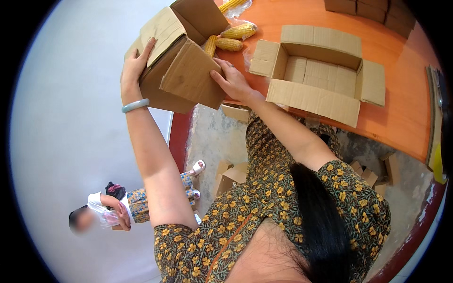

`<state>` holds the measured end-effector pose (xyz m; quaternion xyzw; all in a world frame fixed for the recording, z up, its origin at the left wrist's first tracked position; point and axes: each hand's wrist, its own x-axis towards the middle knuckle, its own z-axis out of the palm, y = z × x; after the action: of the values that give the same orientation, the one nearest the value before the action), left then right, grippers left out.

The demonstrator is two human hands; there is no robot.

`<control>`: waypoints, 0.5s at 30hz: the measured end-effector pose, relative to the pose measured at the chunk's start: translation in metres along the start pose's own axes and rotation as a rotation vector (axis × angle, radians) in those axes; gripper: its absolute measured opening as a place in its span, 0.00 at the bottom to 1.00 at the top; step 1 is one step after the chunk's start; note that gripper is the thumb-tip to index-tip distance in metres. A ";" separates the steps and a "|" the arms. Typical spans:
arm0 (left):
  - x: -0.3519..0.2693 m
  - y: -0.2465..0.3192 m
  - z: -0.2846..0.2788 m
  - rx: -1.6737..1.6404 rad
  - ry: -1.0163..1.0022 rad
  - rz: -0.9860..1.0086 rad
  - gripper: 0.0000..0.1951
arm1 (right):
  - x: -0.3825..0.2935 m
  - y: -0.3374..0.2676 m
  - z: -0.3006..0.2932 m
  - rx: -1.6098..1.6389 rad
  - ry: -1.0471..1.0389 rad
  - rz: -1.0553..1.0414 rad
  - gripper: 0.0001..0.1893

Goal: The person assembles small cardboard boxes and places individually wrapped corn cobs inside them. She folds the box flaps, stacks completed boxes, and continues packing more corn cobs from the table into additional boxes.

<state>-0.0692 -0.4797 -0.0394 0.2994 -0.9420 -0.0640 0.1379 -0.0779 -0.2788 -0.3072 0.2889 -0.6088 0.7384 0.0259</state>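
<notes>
A tilted, open cardboard box (166, 85) is held between both hands above the table's left end. My left hand (136, 65), below a pale jade-like bangle, grips its far left side with the thumb on a flap. My right hand (235, 79), with a ring, holds the edge of the near flap. Beside the box's right side, several yellow corn cobs (229, 44) lie on the orange table; one cob (240, 31) is in clear plastic wrap. How many cobs remain inside the box is hidden. To the right stands a second open cardboard box (329, 74), with its flaps spread and bare cardboard inside.
Brown cartons (371, 9) stand at the table's far right. The orange table (400, 123) has its near edge in front of me. On the floor are open cardboard boxes (230, 178) and cardboard pieces (391, 168). Another person (116, 208) is at the lower left by the pale wall.
</notes>
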 end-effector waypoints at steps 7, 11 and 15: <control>-0.005 0.016 0.009 0.140 0.137 0.012 0.63 | 0.027 0.040 -0.004 0.548 -0.008 0.210 0.27; -0.014 0.009 0.012 0.148 0.146 0.019 0.62 | 0.040 0.016 -0.020 0.338 -0.118 0.449 0.24; -0.006 -0.011 0.017 0.009 0.074 0.098 0.62 | 0.065 0.017 -0.034 0.272 -0.326 0.611 0.24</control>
<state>-0.0633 -0.4846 -0.0590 0.2556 -0.9501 -0.0417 0.1740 -0.1520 -0.2727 -0.2950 0.2086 -0.5592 0.7306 -0.3318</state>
